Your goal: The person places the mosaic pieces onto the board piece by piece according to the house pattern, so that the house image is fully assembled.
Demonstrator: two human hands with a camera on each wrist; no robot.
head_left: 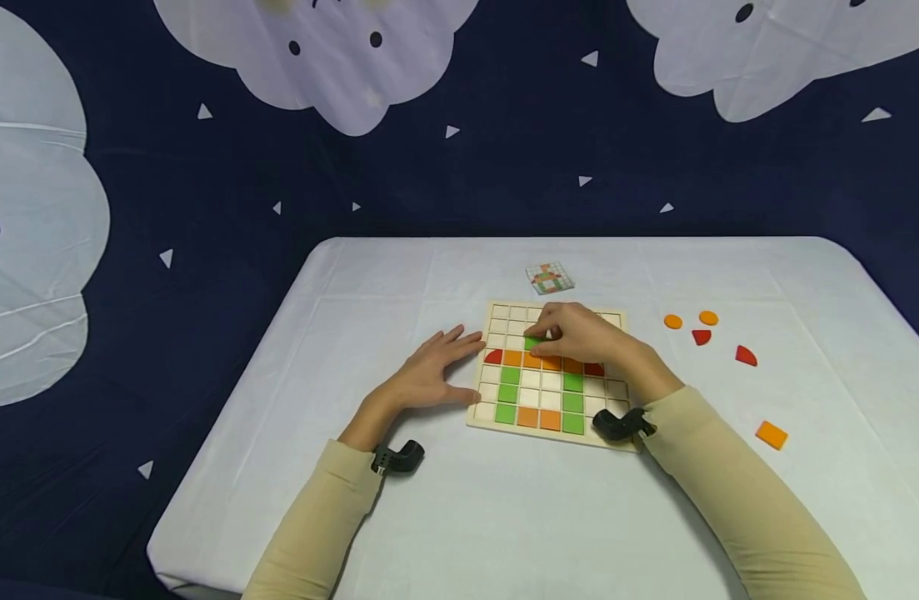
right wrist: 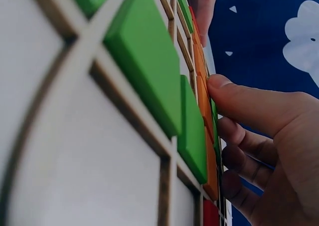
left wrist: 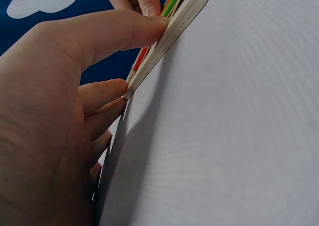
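Observation:
A wooden grid board (head_left: pixel 481 414) lies on the table with green, orange and red tiles set in its squares. My right hand (head_left: pixel 579 333) is over its upper middle, thumb and fingertips around a green tile (head_left: pixel 532 342) just above the orange row (head_left: pixel 512 358). In the right wrist view, the thumb (right wrist: pixel 239 96) is close to the orange and green tiles; part of the grip is hidden. My left hand (head_left: pixel 429 372) is spread at the board's left edge. Its thumb (left wrist: pixel 144 31) and fingertips touch the rim in the left wrist view.
A small pattern card (head_left: pixel 550 277) lies behind the board. To the right are two orange discs (head_left: pixel 672 322), two red quarter-round pieces (head_left: pixel 746 356) and an orange square (head_left: pixel 771 435). A dark cloth with white clouds hangs behind the white-covered table (head_left: pixel 444 517).

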